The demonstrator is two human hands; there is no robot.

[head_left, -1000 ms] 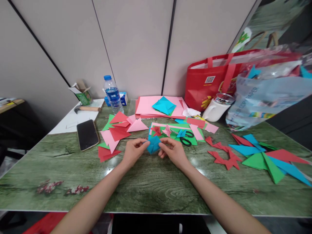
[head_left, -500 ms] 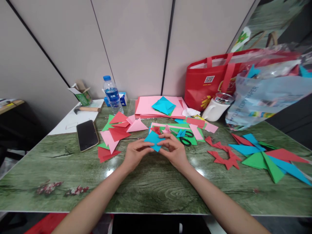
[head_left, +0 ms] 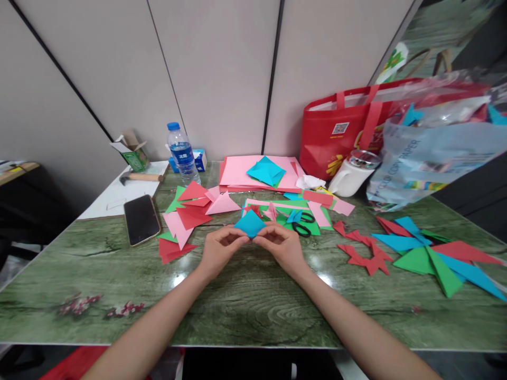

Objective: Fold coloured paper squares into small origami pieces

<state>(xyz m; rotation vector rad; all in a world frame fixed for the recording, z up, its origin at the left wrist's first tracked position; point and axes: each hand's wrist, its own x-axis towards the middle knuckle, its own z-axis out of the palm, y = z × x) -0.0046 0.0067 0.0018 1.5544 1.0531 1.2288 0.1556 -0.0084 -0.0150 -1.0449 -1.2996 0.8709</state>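
Between my hands is a small folded sheet of blue paper (head_left: pixel 250 224), its top corner pointing away from me. My left hand (head_left: pixel 222 248) pinches its left side, thumb near the lower corner. The right side is gripped by my right hand (head_left: pixel 279 245), whose thumb almost meets the left one. Just beyond the paper lie small folded pieces, among them a pink one (head_left: pixel 271 211) and a blue one (head_left: pixel 294 216), on green sheets (head_left: pixel 312 228). Black-handled scissors (head_left: pixel 301 228) rest there too. My fingers hide the paper's lower edges.
Red, pink and green folded papers (head_left: pixel 194 216) lie at the left, near a phone (head_left: pixel 141 220), a water bottle (head_left: pixel 184 155) and a hammer (head_left: pixel 141 177). At the right are a red paper ring (head_left: pixel 370 256), blue and green folded papers (head_left: pixel 447 269), a white mug (head_left: pixel 352 174) and bags (head_left: pixel 340 132).
The lower corner of the blue paper has come up, so it looks shorter. My right fingers have moved from its front to its right side, and both thumbs are closer together.
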